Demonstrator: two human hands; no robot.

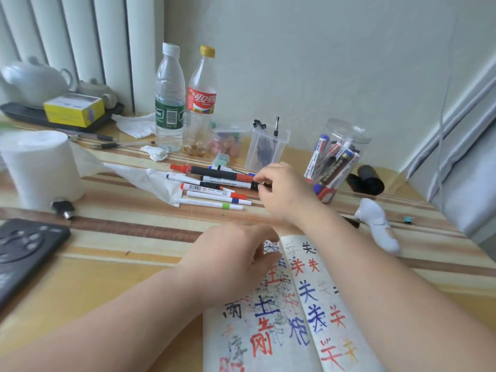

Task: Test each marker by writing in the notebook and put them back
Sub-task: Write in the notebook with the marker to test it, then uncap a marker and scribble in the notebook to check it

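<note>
An open notebook [303, 312] covered in red, blue and black characters lies at the near edge of the table. My left hand [230, 259] rests on its upper left page with relaxed fingers. Beyond it a pile of several markers [214, 186] lies loose on the striped table. My right hand [281, 189] is at the pile's right end, fingertips pinching the black end of a marker [241, 185] lying there. A clear plastic jar [335, 159] holding several more markers stands tilted to the right.
Two bottles [185, 103] and a small clear pen holder [265, 146] stand behind the pile. A paper roll [40, 167] and a black device [24, 251] sit at the left. A white handheld gadget [378, 226] and a black cap-like object [366, 182] lie at the right.
</note>
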